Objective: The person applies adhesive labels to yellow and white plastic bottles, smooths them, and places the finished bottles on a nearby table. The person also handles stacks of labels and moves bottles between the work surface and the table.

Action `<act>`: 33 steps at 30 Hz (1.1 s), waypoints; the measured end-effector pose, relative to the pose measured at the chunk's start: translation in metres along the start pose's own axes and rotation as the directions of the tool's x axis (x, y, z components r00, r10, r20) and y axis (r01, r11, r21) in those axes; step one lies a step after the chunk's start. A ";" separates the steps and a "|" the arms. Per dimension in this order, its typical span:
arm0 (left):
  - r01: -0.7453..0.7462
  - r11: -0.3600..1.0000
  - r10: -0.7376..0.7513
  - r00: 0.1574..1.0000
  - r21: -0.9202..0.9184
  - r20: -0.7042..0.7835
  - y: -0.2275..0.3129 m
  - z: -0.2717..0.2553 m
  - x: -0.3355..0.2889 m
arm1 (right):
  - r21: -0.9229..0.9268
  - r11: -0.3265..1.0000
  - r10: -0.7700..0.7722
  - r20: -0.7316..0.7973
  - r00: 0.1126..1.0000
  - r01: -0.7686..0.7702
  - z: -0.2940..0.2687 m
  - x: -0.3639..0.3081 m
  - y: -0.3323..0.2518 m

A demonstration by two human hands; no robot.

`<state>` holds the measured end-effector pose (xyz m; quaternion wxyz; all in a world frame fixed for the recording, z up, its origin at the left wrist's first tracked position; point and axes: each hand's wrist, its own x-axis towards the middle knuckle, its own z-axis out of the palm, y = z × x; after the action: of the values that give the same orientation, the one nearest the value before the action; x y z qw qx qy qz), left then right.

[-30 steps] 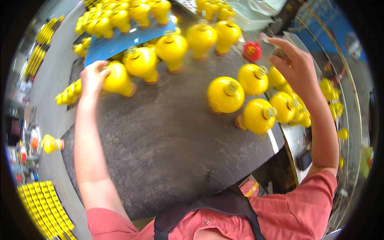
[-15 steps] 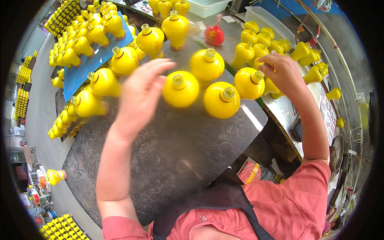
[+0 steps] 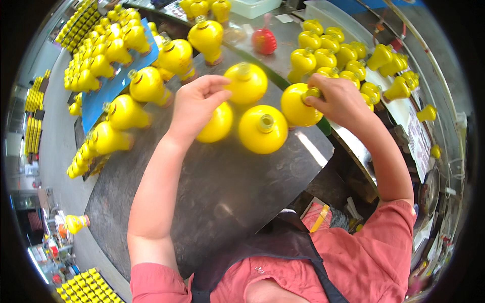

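Note:
Several glossy yellow bottles with clear glass necks stand on a dark board. My right hand (image 3: 341, 98) is closed round the neck of the rightmost yellow bottle (image 3: 300, 105), thumb and fingers on its glass rim. My left hand (image 3: 197, 103), slightly blurred, hovers over the left yellow bottle (image 3: 218, 125) and hides its neck. Its fingers are curved, with a gap between thumb and index, and the fingertips come close to the back yellow bottle (image 3: 246, 86). Between my hands stands another yellow bottle (image 3: 262, 134), upright and untouched.
A blue board (image 3: 96, 108) at the left bears many yellow bottles. Small yellow gourd-shaped pieces (image 3: 323, 45) crowd the right, by a clear plastic bin (image 3: 331, 17). Behind the bottles sits a red netted item (image 3: 263, 41). The dark board (image 3: 177, 202) spreads before me.
My left hand has moved right, over the left bottle and towards the back one. My right hand has come down onto the rightmost bottle's neck. The view has shifted slightly.

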<state>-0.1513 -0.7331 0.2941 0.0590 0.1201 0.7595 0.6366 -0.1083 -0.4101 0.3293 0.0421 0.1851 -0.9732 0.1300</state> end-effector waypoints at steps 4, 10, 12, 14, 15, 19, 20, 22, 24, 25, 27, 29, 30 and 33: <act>0.003 0.969 -0.010 1.000 0.247 0.030 0.012 0.010 0.005 | 0.005 0.999 -0.051 -0.029 0.998 0.051 0.003 0.000 0.007; -0.413 0.694 0.124 0.876 0.590 0.467 0.053 0.041 -0.020 | 0.052 0.998 -0.021 -0.021 1.000 0.022 0.009 0.002 0.010; -0.446 0.627 0.053 0.842 0.638 0.536 0.060 0.051 -0.023 | 0.083 0.995 -0.043 -0.064 0.997 0.048 0.011 0.001 0.010; -0.463 0.586 0.052 0.840 0.665 0.540 0.061 0.056 -0.023 | 0.100 0.993 -0.052 -0.094 0.994 0.061 0.012 0.000 0.010; -0.466 0.560 0.035 0.840 0.686 0.542 0.061 0.057 -0.024 | 0.102 0.992 -0.057 -0.110 0.992 0.068 0.012 0.000 0.010; -0.413 0.596 0.045 0.873 0.689 0.485 0.053 0.053 -0.030 | 0.147 0.988 -0.036 -0.116 0.993 0.053 0.012 -0.001 0.013; -0.416 0.610 0.067 0.875 0.674 0.480 0.051 0.050 -0.032 | 0.171 0.984 -0.033 -0.127 0.991 0.054 0.012 -0.001 0.013; -0.420 0.626 0.111 0.882 0.657 0.458 0.049 0.044 -0.037 | 0.210 0.977 -0.017 -0.131 0.991 0.045 0.012 -0.002 0.012; -0.387 0.637 0.119 0.904 0.667 0.411 0.045 0.034 -0.043 | 0.198 0.980 0.021 -0.088 0.996 -0.003 0.010 -0.004 0.009; -0.415 0.657 0.170 0.895 0.629 0.413 0.043 0.029 -0.047 | 0.213 0.976 -0.014 -0.103 0.995 0.035 0.010 -0.004 0.004; -0.356 0.701 0.161 0.923 0.617 0.350 0.038 0.012 -0.059 | 0.129 0.992 0.005 -0.052 0.999 0.002 0.004 -0.006 -0.010; -0.394 0.697 0.249 0.916 0.599 0.313 0.033 -0.012 -0.076 | 0.129 0.992 -0.009 -0.040 0.999 0.014 -0.008 -0.008 -0.034; -0.390 0.699 0.263 0.920 0.600 0.291 0.032 -0.027 -0.086 | 0.128 0.992 -0.011 0.023 1.000 0.007 -0.017 -0.007 -0.048; -0.304 0.768 0.251 0.953 0.564 0.172 0.038 -0.076 -0.131 | 0.142 0.984 -0.111 0.015 0.994 0.108 -0.041 0.002 -0.107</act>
<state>-0.0396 -0.8330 0.3367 -0.0426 0.2704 0.8885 0.3683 -0.0692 -0.4958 0.3941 0.0251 0.2425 -0.9502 0.1939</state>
